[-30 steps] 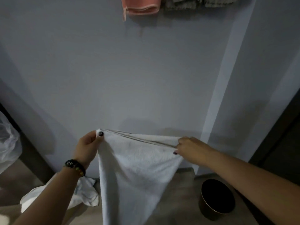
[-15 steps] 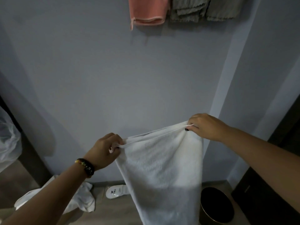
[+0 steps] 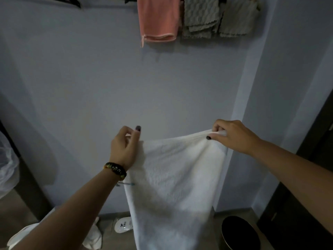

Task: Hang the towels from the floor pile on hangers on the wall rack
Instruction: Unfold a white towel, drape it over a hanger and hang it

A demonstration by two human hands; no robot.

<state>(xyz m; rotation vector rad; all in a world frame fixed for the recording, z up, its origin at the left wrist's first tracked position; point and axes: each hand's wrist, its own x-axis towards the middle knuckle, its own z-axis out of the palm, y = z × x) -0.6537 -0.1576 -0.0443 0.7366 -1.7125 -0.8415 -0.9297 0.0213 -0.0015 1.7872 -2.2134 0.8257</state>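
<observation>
A white towel (image 3: 173,181) hangs spread in front of me, held up by its top edge. My left hand (image 3: 124,147) pinches the towel's left top corner, thumb raised. My right hand (image 3: 232,136) grips the right top corner, bunched between thumb and fingers. Above, at the top of the wall, a pink towel (image 3: 157,18) and grey towels (image 3: 216,17) hang from the rack. An empty dark hanger (image 3: 72,1) shows at the top left. The floor pile of white towels (image 3: 91,237) lies at the lower left, partly behind my left arm.
A dark round bin (image 3: 239,233) stands on the floor at the lower right. A white slipper (image 3: 124,225) lies by the wall base. A dark door or cabinet (image 3: 306,195) is at the right, a clear plastic bag (image 3: 7,168) at the left.
Both hands have lifted the towel higher and the view has tilted up, so more of the hung towels shows. The left hand's grip has shifted to a pinch with the thumb up.
</observation>
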